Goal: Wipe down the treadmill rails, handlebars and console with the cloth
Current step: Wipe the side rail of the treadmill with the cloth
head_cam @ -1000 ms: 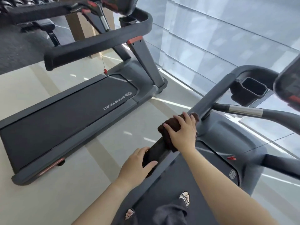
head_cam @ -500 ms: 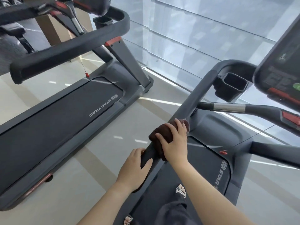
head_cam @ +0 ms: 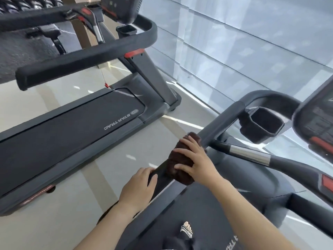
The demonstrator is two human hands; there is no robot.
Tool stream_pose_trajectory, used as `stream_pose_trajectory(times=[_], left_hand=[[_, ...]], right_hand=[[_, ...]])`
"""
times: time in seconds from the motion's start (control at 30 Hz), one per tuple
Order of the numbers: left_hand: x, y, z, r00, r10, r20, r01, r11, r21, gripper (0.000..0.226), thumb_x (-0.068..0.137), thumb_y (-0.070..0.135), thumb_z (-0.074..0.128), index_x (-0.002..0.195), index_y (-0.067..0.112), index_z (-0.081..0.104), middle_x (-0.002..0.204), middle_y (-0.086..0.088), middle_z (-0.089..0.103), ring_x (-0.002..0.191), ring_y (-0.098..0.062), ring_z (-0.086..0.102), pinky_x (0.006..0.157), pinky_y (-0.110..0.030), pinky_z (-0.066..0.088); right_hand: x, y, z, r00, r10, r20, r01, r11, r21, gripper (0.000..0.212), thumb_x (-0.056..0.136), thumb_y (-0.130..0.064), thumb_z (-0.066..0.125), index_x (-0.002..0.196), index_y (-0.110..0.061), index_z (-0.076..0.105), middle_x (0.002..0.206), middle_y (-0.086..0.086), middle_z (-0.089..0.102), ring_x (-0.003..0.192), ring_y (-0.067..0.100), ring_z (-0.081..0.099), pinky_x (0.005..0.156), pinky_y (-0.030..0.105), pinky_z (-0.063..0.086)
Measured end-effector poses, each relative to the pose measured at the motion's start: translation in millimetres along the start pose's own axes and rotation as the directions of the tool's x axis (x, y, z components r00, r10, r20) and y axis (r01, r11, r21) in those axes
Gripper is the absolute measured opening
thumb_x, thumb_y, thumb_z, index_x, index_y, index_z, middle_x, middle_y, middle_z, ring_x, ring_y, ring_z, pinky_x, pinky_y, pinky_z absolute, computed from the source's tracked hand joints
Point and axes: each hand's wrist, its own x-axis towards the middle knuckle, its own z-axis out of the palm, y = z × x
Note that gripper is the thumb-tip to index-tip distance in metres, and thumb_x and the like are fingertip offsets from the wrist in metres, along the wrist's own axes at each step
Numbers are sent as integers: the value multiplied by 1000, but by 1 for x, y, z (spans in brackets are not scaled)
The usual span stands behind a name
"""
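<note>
I stand on a dark grey treadmill whose left handlebar (head_cam: 223, 120) slopes up from its near end to the console (head_cam: 319, 120) at the right edge. My right hand (head_cam: 194, 159) presses a dark brown cloth (head_cam: 180, 163) wrapped around this handlebar, fingers spread over it. Just below, my left hand (head_cam: 138, 190) grips the bare lower end of the same bar. A cup holder (head_cam: 263, 127) hangs beside the console. A chrome-banded inner grip bar (head_cam: 250, 154) runs to the right of the cloth.
A second treadmill (head_cam: 72, 134) marked STAR TRAC stands to the left across a strip of pale floor (head_cam: 100, 170), its long handlebar (head_cam: 79, 60) overhead. A glass wall (head_cam: 234, 51) runs along the front. My sandalled foot (head_cam: 186, 230) rests on the belt.
My right hand with the cloth stays on the left handlebar, still just above my left hand. My head has shifted, so the console and the neighbouring treadmill sit differently in view.
</note>
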Motion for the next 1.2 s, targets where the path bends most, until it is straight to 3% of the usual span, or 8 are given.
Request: stream_pose_trajectory(times=[0.17,0.3,0.43,0.57,0.73,0.9,1.1,1.2], left_hand=[[14,15,11,993,-76,-86,84,991,100,40,94,48,25,116,33,55,113,17,56,94,-2,51,74,-23,42],[13,18,11,979,-110,-171,138,978,157,50,86,59,16,103,38,59,97,25,55,80,1,51,61,-15,37],[10,22,12,963,-130,-236,176,966,188,52,84,62,14,93,39,59,87,24,57,73,-1,53,54,-15,33],[9,23,12,955,-154,-255,212,953,216,48,84,61,16,87,39,59,81,24,57,68,0,51,52,-15,31],[10,24,11,957,-137,-257,191,961,199,48,82,61,16,80,36,57,76,20,57,64,2,50,50,-15,30],[10,23,11,960,-117,-255,175,960,217,48,84,59,17,82,35,59,76,20,60,62,2,51,49,-15,30],[12,22,11,966,-118,-228,162,970,184,47,82,61,14,81,38,55,77,19,60,63,1,51,48,-15,29],[12,20,13,969,-110,-221,151,973,175,51,82,61,14,85,36,58,81,17,62,66,-3,54,50,-18,36]], right_hand=[[24,9,-23,985,-38,170,70,980,-188,61,80,-71,45,132,-40,45,156,-8,20,145,14,-4,114,60,-1],[14,-19,9,972,207,-108,-229,938,-260,73,79,-73,28,136,-30,39,158,5,9,144,26,-12,110,56,-8],[28,-26,23,919,371,-134,-394,873,-287,86,78,-67,39,144,-15,21,157,15,8,142,34,-4,113,55,1],[19,-13,15,989,102,-104,-127,952,-280,66,75,-56,46,127,-15,49,141,10,41,137,33,21,113,51,14],[11,17,-9,963,-255,85,265,953,-145,64,74,-50,60,131,-22,50,145,3,41,140,26,22,115,51,15],[16,-6,5,1000,-13,2,13,947,-321,72,79,-66,39,140,-27,38,152,2,30,144,27,10,114,47,-12],[26,-12,11,992,38,-121,-74,949,-306,49,80,-51,48,119,-25,59,125,-2,57,124,24,42,110,47,19],[11,-9,17,992,-119,-50,103,965,-243,46,80,-46,53,120,-23,58,123,-2,58,120,22,45,108,45,28]])
